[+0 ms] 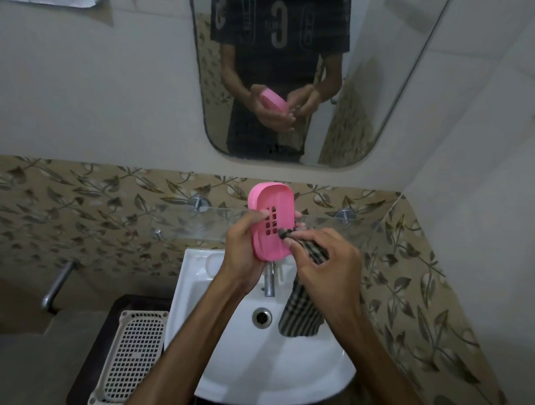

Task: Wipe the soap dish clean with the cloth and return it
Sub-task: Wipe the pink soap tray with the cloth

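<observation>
A pink oval soap dish (272, 202) with drain slots is held upright and tilted above the white sink (237, 366). My left hand (244, 248) grips it from the left and behind, thumb on its inner face. My right hand (325, 262) is shut on a dark checked cloth (300, 314). A twisted tip of the cloth touches the dish's lower right rim, and the rest hangs down over the basin.
A chrome tap (269, 280) stands under the dish, the drain (262, 317) below it. A glass shelf (196, 223) spans the leaf-patterned tiles. A mirror (283, 72) hangs above. A white perforated tray (132, 350) lies left of the sink, a metal bar (57, 283) farther left.
</observation>
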Tool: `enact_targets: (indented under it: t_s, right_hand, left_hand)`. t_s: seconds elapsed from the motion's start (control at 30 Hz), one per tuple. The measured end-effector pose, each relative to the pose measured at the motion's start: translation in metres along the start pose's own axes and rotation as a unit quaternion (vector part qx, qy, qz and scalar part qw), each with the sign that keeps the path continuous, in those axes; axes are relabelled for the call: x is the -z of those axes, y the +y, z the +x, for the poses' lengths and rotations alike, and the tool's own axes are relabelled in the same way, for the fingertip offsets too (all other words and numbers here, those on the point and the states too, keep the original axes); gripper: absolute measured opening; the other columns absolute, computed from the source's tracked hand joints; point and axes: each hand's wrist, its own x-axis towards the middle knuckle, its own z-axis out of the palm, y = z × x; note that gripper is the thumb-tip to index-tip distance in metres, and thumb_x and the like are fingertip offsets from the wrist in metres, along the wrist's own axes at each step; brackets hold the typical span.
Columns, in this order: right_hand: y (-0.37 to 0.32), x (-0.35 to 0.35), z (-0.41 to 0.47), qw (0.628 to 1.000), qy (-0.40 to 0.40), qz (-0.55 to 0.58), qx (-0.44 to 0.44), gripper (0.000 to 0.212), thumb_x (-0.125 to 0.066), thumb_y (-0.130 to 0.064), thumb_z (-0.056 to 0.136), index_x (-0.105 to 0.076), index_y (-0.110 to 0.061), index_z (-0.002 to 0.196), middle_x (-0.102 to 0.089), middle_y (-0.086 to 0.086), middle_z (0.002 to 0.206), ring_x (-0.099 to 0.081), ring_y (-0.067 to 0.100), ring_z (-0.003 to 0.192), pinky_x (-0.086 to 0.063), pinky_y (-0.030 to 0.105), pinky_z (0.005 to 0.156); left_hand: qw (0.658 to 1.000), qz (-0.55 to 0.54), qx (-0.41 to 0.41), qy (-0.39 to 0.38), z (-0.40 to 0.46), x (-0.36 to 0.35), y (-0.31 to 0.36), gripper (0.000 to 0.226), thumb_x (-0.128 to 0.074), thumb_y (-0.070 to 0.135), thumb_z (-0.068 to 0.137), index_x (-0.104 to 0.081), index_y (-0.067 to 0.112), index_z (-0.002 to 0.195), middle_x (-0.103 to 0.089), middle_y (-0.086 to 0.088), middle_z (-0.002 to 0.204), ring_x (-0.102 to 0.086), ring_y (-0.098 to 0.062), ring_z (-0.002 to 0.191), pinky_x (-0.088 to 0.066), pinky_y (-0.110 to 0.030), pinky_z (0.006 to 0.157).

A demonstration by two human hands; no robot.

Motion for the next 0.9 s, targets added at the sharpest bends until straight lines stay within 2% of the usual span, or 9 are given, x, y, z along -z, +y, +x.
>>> enact_targets:
  t_s: [0.1,0.2,0.33,0.43,0.5,0.63,0.77,0.83,0.9]
  right_hand:
    - [0.002,-0.002,-0.001,0.998,-0.022,-0.051,0.030,0.018,-0.084,-0.021,0.086,-0.080,-0.021,0.103,-0.076,-0.003,0.097,-0.067,0.006,0.084,-0.053,0.015,0.080]
    - [0.006,-0.007,-0.007,0.997,-0.031,-0.067,0.005,0.010,-0.081,-0.019,0.086,-0.079,-0.019,0.096,-0.076,-0.003,0.090,-0.066,0.009,0.077,-0.057,0.027,0.074]
    - [0.001,-0.016,-0.019,0.990,-0.123,0.026,-0.058,0.004,-0.079,-0.023,0.088,-0.078,-0.021,0.086,-0.074,-0.011,0.077,-0.067,0.006,0.063,-0.060,0.029,0.063]
    - [0.009,-0.013,-0.012,0.996,-0.075,-0.013,-0.047,0.004,-0.081,-0.019,0.086,-0.080,-0.019,0.090,-0.076,-0.007,0.085,-0.068,0.007,0.075,-0.060,0.030,0.072]
    - [0.009,-0.016,-0.014,0.997,-0.037,-0.033,-0.054,0.004,-0.082,-0.017,0.084,-0.078,-0.017,0.086,-0.074,-0.005,0.084,-0.067,0.011,0.076,-0.058,0.033,0.071]
    - [0.003,-0.023,-0.022,0.994,-0.090,0.032,-0.050,0.003,-0.081,-0.019,0.085,-0.078,-0.020,0.086,-0.074,-0.007,0.084,-0.067,0.007,0.078,-0.059,0.032,0.073]
    - [0.013,-0.020,-0.018,0.997,-0.049,-0.012,-0.063,0.005,-0.081,-0.017,0.085,-0.077,-0.016,0.087,-0.073,-0.002,0.085,-0.066,0.015,0.078,-0.058,0.040,0.073]
    - [0.006,-0.023,-0.025,0.993,-0.080,0.042,-0.077,0.006,-0.081,-0.019,0.086,-0.075,-0.018,0.085,-0.071,-0.006,0.083,-0.066,0.013,0.072,-0.060,0.042,0.068]
    - [0.007,-0.024,-0.024,0.988,-0.100,0.074,-0.089,0.004,-0.081,-0.021,0.087,-0.077,-0.021,0.086,-0.072,-0.010,0.083,-0.067,0.012,0.070,-0.062,0.044,0.066]
  left_hand:
    - [0.999,0.027,-0.014,0.028,-0.001,-0.003,-0.001,0.038,-0.056,0.039,0.094,-0.080,0.015,0.112,-0.075,-0.022,0.112,-0.073,-0.031,0.099,-0.061,-0.044,0.088]
    - [0.998,0.036,-0.015,0.044,-0.002,-0.005,-0.007,0.045,-0.056,0.042,0.092,-0.073,0.010,0.120,-0.076,-0.021,0.109,-0.073,-0.030,0.094,-0.062,-0.044,0.086]
    - [0.998,0.019,-0.015,0.051,-0.005,-0.002,-0.013,0.049,-0.054,0.039,0.092,-0.071,0.005,0.123,-0.072,-0.023,0.111,-0.069,-0.036,0.098,-0.053,-0.056,0.098]
    - [0.999,0.009,-0.032,0.041,-0.005,-0.003,-0.012,0.048,-0.051,0.040,0.095,-0.070,0.009,0.126,-0.071,-0.023,0.111,-0.068,-0.035,0.099,-0.060,-0.047,0.088]
    - [0.999,0.008,-0.038,0.033,-0.004,-0.005,-0.014,0.047,-0.051,0.040,0.095,-0.071,0.011,0.126,-0.070,-0.024,0.112,-0.067,-0.035,0.099,-0.058,-0.046,0.088]
    - [0.999,-0.014,-0.035,0.030,-0.004,-0.001,-0.015,0.047,-0.048,0.037,0.094,-0.070,0.010,0.126,-0.069,-0.022,0.109,-0.065,-0.036,0.097,-0.052,-0.056,0.097]
    - [0.999,-0.001,-0.044,0.032,-0.004,-0.001,-0.018,0.056,-0.047,0.033,0.093,-0.059,0.004,0.140,-0.068,-0.021,0.109,-0.065,-0.031,0.097,-0.050,-0.051,0.095]
    - [0.998,-0.010,-0.047,0.029,-0.004,0.000,-0.019,0.058,-0.048,0.032,0.092,-0.058,0.003,0.141,-0.066,-0.022,0.110,-0.064,-0.035,0.098,-0.047,-0.058,0.100]
    - [0.998,-0.024,-0.050,0.024,-0.004,0.000,-0.020,0.055,-0.047,0.031,0.091,-0.061,0.004,0.138,-0.068,-0.021,0.109,-0.065,-0.034,0.097,-0.048,-0.057,0.100]
